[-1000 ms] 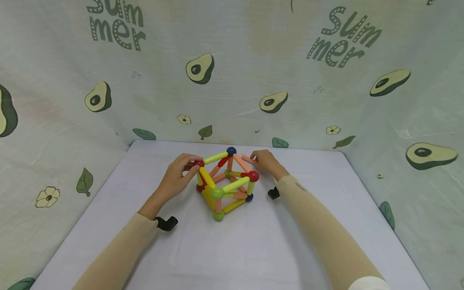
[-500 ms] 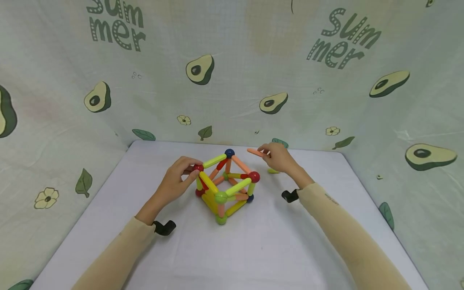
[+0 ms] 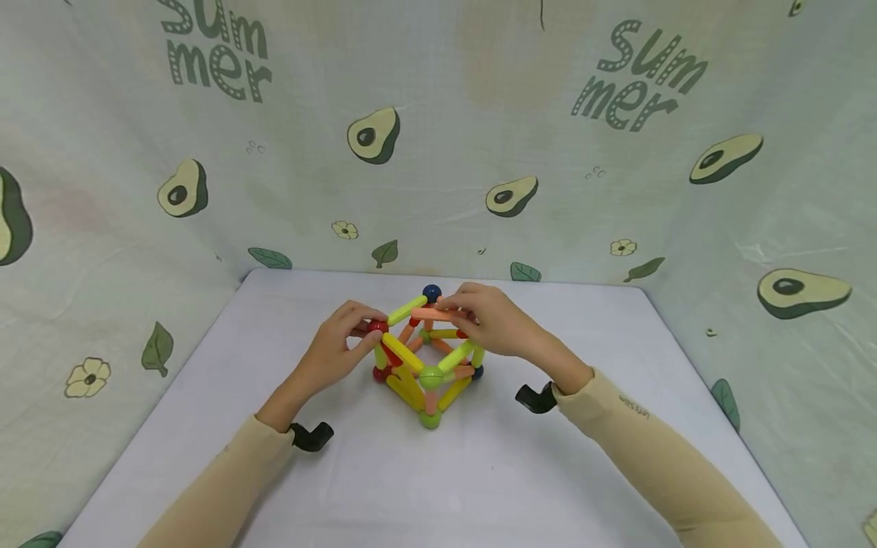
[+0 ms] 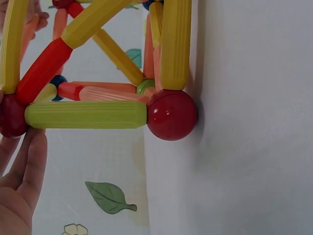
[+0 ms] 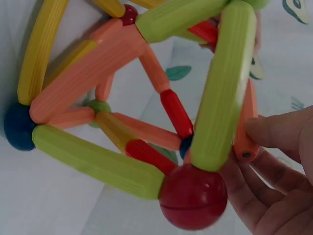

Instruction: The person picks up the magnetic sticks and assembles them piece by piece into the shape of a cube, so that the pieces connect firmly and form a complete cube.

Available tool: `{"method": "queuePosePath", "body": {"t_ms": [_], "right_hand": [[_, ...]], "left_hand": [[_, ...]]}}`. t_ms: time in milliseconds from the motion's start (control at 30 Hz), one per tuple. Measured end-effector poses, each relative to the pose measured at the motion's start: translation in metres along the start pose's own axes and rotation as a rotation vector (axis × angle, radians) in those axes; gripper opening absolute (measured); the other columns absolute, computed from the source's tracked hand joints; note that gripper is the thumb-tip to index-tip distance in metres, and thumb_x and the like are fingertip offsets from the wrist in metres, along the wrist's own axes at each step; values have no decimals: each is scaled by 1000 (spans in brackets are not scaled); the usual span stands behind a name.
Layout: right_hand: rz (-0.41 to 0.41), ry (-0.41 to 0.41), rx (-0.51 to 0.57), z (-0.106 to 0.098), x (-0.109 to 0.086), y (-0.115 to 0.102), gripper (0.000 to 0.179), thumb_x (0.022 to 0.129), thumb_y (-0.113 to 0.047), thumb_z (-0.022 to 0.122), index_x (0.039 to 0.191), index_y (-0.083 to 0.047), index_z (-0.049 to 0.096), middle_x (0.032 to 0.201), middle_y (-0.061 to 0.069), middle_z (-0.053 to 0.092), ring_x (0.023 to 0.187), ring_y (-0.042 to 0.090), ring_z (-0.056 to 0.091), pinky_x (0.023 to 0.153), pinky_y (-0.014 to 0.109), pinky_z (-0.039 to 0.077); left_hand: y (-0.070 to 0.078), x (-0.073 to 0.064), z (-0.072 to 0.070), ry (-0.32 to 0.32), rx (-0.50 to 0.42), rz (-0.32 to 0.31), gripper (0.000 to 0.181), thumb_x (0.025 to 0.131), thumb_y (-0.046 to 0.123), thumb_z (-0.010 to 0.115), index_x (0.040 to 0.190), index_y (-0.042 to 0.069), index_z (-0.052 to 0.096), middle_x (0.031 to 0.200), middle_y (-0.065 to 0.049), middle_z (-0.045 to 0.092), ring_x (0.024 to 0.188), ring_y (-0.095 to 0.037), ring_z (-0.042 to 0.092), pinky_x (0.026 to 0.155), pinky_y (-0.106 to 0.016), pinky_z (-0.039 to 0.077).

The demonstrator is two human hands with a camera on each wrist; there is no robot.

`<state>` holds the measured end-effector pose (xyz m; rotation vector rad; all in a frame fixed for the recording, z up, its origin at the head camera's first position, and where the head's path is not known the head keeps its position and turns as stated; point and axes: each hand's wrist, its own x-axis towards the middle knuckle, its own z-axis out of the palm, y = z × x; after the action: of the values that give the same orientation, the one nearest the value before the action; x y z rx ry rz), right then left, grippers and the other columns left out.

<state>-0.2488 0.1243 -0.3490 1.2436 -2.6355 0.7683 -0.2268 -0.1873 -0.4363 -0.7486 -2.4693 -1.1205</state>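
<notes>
A magnetic construction frame of coloured rods and balls stands on the table, with a green ball point(image 3: 432, 377) at its near upper corner. The left hand point(image 3: 336, 346) holds the red ball point(image 3: 378, 326) at the upper left corner between thumb and fingers. In the left wrist view that ball point(image 4: 12, 115) joins several rods. The right hand point(image 3: 503, 323) pinches a salmon-coloured rod point(image 3: 426, 313) level across the top of the frame. Its dark end tip shows beside the thumb in the right wrist view. The right hand hides the red ball at the upper right, which the right wrist view shows point(image 5: 193, 196).
A white cloth covers the table point(image 3: 384, 487). Behind and at both sides hangs an avocado-printed curtain point(image 3: 438, 152). A blue ball point(image 3: 432, 293) tops the frame's far corner. Black wrist mounts point(image 3: 311, 437) stick out from both sleeves.
The right hand first drew right, away from the frame, then came back left with the salmon rod, now above the frame. The frame has turned slightly, its near corner shifting right; the left hand keeps its hold.
</notes>
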Motion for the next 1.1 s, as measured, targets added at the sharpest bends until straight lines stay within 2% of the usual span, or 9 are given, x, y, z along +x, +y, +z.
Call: {"method": "queuePosePath", "body": {"t_ms": [267,400,533,733,867,1000,1100], "right_hand": [[-30,-58,19,27,13,-8,21,100,-8,74,121,-8,79,104,1,69,85,15,57,71,23,53],[-72,-40,28,32,16,-9,21,100,-4,73,120,-7,78,107,3,70,87,15,59,73,23,55],[-80,-13,23,33,15,-8,19,99,-5,75,117,-6,79,109,3,72,90,14,62,78,23,55],[-66,12,50,33,13,-7,18,99,-8,76,116,-6,79,109,4,73,89,16,62,76,30,58],[-71,19,57,32,10,-7,19,98,-9,78,116,-7,80,107,4,73,88,19,62,76,33,59],[-80,99,35,22,0,5,19,97,-7,78,117,-7,79,108,6,74,91,22,68,79,35,61],[-32,211,1,9,-17,31,21,97,-4,76,118,-7,78,110,7,75,96,23,71,84,39,63]], "left_hand": [[3,0,0,-1,5,-2,27,103,16,73,129,15,69,121,0,62,106,-14,66,95,-33,60],[4,1,0,1,16,0,26,102,18,74,127,15,69,121,1,62,105,-14,66,94,-36,61],[9,7,0,1,74,15,24,101,26,76,124,17,71,118,2,62,103,-13,63,91,-38,61],[22,24,0,-60,128,20,24,100,37,76,114,19,80,107,3,58,89,-14,54,71,-33,51],[27,31,1,-104,140,-26,22,100,36,77,109,17,83,103,-1,54,88,-17,50,70,-32,46],[29,32,2,-116,117,-77,19,99,31,78,109,15,83,105,-3,54,92,-20,51,72,-32,49],[30,31,3,-105,97,-99,18,99,29,79,110,15,83,107,-3,55,93,-20,52,71,-32,51]]}}
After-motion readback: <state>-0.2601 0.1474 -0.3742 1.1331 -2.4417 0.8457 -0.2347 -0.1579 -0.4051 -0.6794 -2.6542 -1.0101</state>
